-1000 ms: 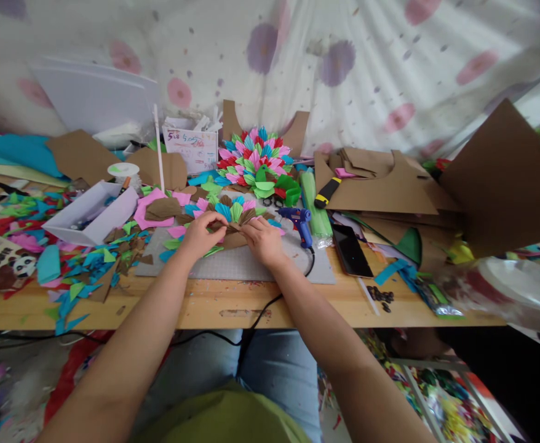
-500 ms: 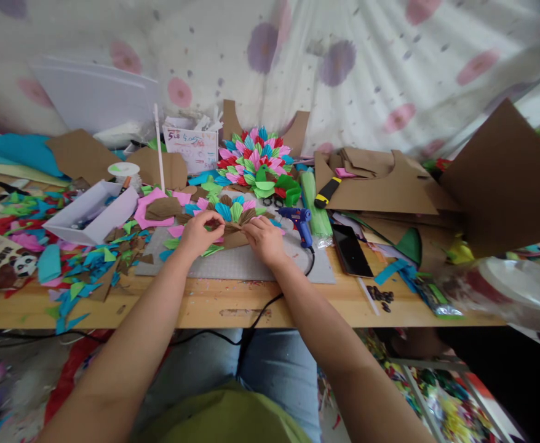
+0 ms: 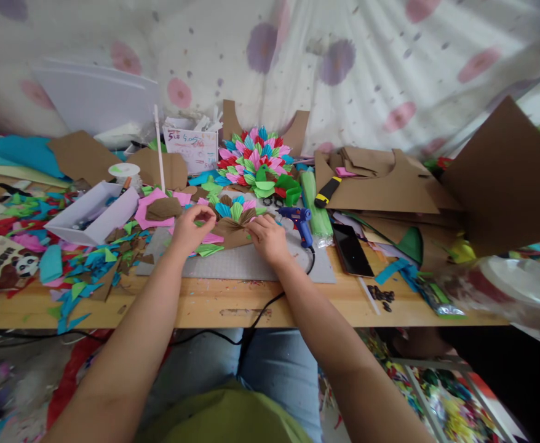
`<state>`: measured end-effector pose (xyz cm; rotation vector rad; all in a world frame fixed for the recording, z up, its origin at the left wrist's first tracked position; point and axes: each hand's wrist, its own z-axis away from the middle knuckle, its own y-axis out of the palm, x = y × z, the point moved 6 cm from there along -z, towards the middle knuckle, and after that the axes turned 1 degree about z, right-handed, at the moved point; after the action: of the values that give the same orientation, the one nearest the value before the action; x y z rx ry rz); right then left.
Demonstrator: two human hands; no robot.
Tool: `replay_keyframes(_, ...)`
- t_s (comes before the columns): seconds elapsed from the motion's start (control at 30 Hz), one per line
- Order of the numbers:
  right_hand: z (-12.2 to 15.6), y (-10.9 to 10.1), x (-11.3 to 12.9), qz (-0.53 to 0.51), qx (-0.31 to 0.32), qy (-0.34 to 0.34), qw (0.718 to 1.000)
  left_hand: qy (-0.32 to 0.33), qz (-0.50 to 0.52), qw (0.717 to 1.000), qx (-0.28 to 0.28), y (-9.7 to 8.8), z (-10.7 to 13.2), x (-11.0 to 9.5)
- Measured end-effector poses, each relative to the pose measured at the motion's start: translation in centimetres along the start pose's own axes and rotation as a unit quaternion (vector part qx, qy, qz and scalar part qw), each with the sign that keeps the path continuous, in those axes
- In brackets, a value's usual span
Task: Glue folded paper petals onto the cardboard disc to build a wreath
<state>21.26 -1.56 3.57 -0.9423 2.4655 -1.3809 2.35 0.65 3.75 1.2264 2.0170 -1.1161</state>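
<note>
A brown pleated paper petal (image 3: 237, 224) fans out on a piece of brown cardboard (image 3: 232, 239). My right hand (image 3: 269, 239) pinches the petal's right side. Left of it, my left hand (image 3: 189, 230) hovers apart from the petal, thumb and forefinger curled together in a loose pinch; anything between those fingertips is too small to make out. Blue, green and pink pleated petals (image 3: 235, 210) rise just behind the brown one. A grey cutting mat (image 3: 233, 268) lies beneath the work. Close to my right hand rests a blue glue gun (image 3: 298, 223).
Behind stands a colourful petal-covered piece (image 3: 256, 157). To the left are a white box (image 3: 92, 215) and paper scraps (image 3: 85, 264). On the right lie a phone (image 3: 352, 249), a yellow-black cutter (image 3: 328, 192) and cardboard sheets (image 3: 381, 191). The glue gun's cord (image 3: 274, 299) crosses the table's front edge.
My left hand has drawn away to the left from the brown petal, exposing its pleats. My right hand stays on the petal and has shifted slightly right.
</note>
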Motion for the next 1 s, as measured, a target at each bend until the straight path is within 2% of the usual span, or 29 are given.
replay_keyframes(0.17, -0.1, 0.6, 0.9, 0.010, 0.029, -0.036, 0.999, -0.007, 0.035, 0.996, 0.077, 2.2, 0.5, -0.5)
replay_keyframes(0.27, 0.0, 0.8, 1.2, 0.020, 0.040, -0.044, 0.998, -0.007, 0.024, 0.993, 0.111, 2.7, 0.7, -0.6)
replay_keyframes(0.7, 0.0, 0.9, 1.1, 0.012, 0.044, -0.036, 0.998, -0.008, -0.004, 0.994, 0.112, 2.5, 0.7, -0.5)
replay_keyframes(1.0, 0.0, 0.8, 1.2, 0.011, 0.045, -0.033, 0.998, 0.018, -0.031, 0.992, 0.119, 2.3, 0.8, -1.5)
